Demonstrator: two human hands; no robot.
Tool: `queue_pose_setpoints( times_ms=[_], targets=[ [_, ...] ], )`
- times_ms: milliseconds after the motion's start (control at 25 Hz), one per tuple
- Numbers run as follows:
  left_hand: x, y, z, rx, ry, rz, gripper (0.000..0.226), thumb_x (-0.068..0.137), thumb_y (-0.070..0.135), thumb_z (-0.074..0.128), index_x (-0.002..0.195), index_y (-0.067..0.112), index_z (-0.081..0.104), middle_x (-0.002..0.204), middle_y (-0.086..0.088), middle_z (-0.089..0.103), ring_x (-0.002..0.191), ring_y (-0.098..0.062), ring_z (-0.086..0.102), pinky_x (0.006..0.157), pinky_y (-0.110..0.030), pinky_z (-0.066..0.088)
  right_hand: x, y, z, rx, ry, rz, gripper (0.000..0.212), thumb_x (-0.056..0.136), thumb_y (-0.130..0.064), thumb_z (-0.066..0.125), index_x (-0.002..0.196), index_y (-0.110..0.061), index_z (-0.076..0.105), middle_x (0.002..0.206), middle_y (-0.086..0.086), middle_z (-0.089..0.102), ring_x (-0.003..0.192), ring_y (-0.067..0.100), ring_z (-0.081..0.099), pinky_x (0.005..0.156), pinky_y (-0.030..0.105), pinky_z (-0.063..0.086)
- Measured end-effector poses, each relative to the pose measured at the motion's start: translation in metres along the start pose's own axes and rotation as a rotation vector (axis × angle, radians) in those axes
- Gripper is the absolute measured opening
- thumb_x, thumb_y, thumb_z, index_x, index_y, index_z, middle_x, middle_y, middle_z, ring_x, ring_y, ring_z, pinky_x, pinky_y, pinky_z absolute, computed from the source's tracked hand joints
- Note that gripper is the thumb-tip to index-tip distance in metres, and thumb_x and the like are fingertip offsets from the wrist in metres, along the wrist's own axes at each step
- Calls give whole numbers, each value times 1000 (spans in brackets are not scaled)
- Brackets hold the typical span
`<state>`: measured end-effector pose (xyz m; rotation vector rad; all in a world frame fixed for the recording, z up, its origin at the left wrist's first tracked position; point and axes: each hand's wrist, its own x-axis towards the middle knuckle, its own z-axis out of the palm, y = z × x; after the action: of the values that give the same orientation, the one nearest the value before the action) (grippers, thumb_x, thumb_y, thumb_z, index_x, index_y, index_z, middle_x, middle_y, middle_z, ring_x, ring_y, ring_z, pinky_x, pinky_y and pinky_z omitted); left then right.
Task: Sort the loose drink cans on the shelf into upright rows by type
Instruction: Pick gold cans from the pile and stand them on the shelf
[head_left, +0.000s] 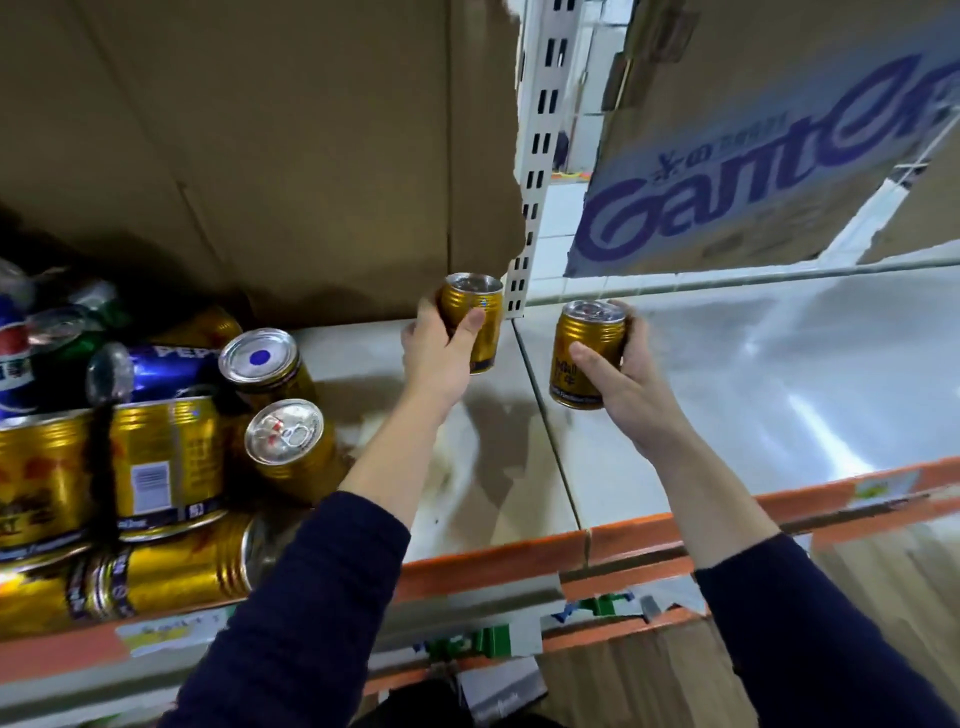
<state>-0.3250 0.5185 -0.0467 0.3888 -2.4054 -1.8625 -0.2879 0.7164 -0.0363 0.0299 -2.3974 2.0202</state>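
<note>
My left hand (436, 358) grips an upright gold can (475, 306) near the back of the white shelf (498, 447), beside the slotted upright post. My right hand (623, 379) grips a second gold can (584, 353), also upright, just right of the seam between the two shelf boards. At the left lies a loose pile: several gold cans (156, 457) on their sides or tilted, a blue Pepsi can (166, 364) lying flat, and green cans (83, 343) partly hidden behind.
A brown cardboard box (260, 156) stands behind the pile. Another box printed "Ganten" (753, 182) leans at the back right. The white slotted post (535, 171) rises between them. An orange price rail (519, 561) edges the shelf front.
</note>
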Motion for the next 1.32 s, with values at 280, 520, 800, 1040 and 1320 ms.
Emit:
queue_pose_setpoints(
  times_ms=[280,520,800,1040,1320],
  targets=[
    [33,-7,13,122,42,115,58,89,25,66,138,12,38,133,-10,54,122,-27,51,100,-30,36,31,4,6,-61,-6,44,62,91,-23,65,138,-31,26,122,-14,48,110,2,51,78,15,47],
    [36,-17,16,222,-36,174,63,86,36,68,138,16,37,134,-6,55,122,-23,51,93,-27,36,52,11,6,-90,5,51,60,89,-18,68,132,-32,28,115,-22,49,96,-17,54,67,5,48],
    [7,-24,8,340,-27,213,56,92,34,60,138,6,42,137,-12,50,124,-27,49,104,-38,41,79,9,14,-211,30,-33,65,82,-6,73,134,-17,35,121,-8,54,114,11,53,90,16,46],
    [-49,-38,-22,594,-64,369,38,98,32,49,131,13,52,131,-5,53,122,-19,47,103,-30,38,64,15,25,-405,148,-26,77,85,-27,72,146,-21,26,147,5,37,133,23,40,109,41,38],
    [-108,-11,-54,558,112,542,32,96,21,53,124,5,59,123,-9,60,115,-24,54,99,-28,40,1,1,58,-311,163,-188,46,92,-25,62,133,-14,45,127,5,55,115,17,53,96,42,48]
  ],
)
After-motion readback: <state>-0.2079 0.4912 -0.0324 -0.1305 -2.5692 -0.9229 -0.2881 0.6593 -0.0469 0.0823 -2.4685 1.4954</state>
